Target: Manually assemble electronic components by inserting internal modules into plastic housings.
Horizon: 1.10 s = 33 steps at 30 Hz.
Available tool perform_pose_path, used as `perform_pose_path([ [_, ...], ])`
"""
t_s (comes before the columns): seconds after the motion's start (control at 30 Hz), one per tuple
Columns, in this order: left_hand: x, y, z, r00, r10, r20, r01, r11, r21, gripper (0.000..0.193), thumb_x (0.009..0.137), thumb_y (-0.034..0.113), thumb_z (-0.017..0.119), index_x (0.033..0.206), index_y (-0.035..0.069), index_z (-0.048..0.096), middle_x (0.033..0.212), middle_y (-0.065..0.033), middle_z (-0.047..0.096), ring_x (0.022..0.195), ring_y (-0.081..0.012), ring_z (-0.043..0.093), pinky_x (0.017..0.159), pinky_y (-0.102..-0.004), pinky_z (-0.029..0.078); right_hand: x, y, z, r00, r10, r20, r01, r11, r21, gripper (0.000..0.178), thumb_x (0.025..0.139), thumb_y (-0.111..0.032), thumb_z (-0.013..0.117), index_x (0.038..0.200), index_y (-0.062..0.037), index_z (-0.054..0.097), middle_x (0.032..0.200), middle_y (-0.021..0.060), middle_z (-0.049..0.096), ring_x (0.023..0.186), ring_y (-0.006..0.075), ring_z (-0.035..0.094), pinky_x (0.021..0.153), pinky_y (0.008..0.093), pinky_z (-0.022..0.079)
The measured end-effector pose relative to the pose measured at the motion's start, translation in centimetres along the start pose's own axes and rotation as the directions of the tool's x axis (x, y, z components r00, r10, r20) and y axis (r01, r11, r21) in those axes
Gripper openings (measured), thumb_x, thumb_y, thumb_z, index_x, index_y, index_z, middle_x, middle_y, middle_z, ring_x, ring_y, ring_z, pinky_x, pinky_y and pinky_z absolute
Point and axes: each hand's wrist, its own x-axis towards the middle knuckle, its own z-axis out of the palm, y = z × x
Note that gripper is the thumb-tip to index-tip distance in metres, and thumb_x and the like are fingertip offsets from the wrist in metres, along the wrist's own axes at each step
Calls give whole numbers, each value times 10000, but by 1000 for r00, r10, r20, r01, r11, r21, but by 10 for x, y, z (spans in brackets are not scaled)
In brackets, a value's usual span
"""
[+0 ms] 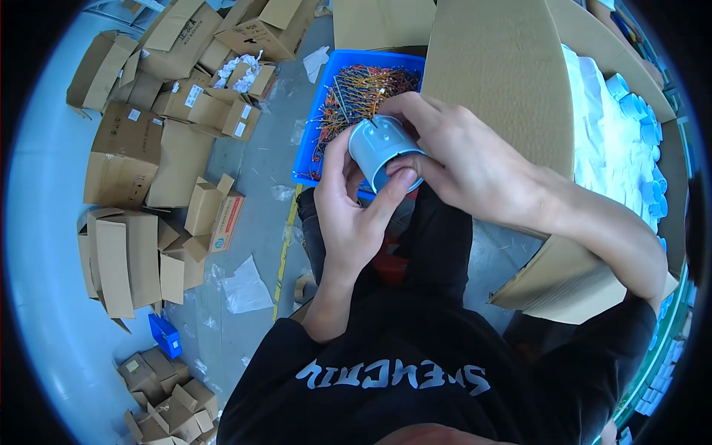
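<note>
Left hand (354, 206) and right hand (466, 154) — fingers (337, 157) closed round a pale-blue hollow plastic cylinder (382, 139), near a blue rectangular plastic bin (305, 159) of thin orange wires (363, 83). Pale stylised lettering (393, 375) crosses the black cloth shirt (423, 337); brown cardboard boxes (122, 162) carry dark print and small white labels (193, 95) — largely illegible.

wall (44, 222): pale blue | floor (259, 178): grey, yellow stripe (282, 267) | left side: heaped cartons (122, 156) | light: cool
</note>
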Motion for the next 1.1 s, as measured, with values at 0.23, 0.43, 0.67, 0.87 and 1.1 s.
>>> perform_pose_path([
  [0.23,4,0,2,999,36,11,-36,999,29,603,830,116,741,1305,-34,402,1168,-131,563,1053,-164,573,917,-300,461,-2,1,3,992,-65,-111,55,994,-94,475,791,-14,683,1197,65,449,1036,242,586,934,398,626,809,418,517],
  [0.43,10,-8,-2,987,-101,-128,37,902,-431,451,892,161,666,1253,-40,484,1118,-114,605,996,-143,594,896,-276,462,2,7,0,988,-104,-110,103,995,-17,505,728,-3,741,1144,15,455,1052,201,596,979,367,627,831,411,518],
  [0.67,21,-16,-24,975,-219,-48,192,926,-325,192,936,107,586,1050,-43,621,1004,-85,664,924,-100,606,840,-261,467,2,3,2,994,-106,-38,105,994,-39,493,692,16,765,1077,-11,458,1045,175,603,988,351,630,844,403,520],
  [0.87,18,-12,-23,982,-39,-186,11,988,-152,124,902,47,609,984,-34,651,943,-88,675,865,-131,625,815,-280,480,8,-2,1,1000,11,9,-10,994,-112,481,688,4,767,1059,-27,463,1017,160,607,970,355,629,815,405,525],
  [1.1,7,-12,-10,894,433,119,-441,794,420,226,862,42,622,1076,-31,619,1136,-178,602,1110,-306,563,984,-404,430,4,18,-9,990,-91,-112,70,981,-179,443,666,-54,754,1044,-35,524,999,157,605,989,375,595,827,430,503],
])
